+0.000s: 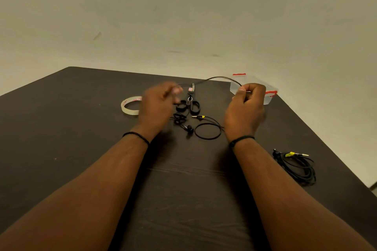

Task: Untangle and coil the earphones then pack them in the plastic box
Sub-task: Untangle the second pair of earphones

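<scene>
A: What are the hands doing?

B: The left hand (pixel 158 106) and the right hand (pixel 245 106) are raised over the dark table (pixel 81 149), each pinching one end of a span of black earphone cable (pixel 219 78) that arches between them. The left one is blurred.

A: And below them?

B: The rest of the earphones (pixel 201 126) lies on the table between the wrists: a loop, an earbud and a yellow-collared plug. Scissors (pixel 188 104) with black handles lie just beyond.

A: Anything else?

B: A tape roll (pixel 130 106) sits left of the left hand. A clear plastic box (pixel 269 96) with red clasps stands behind the right hand. A second coiled cable bundle (pixel 297 166) rests near the right edge.
</scene>
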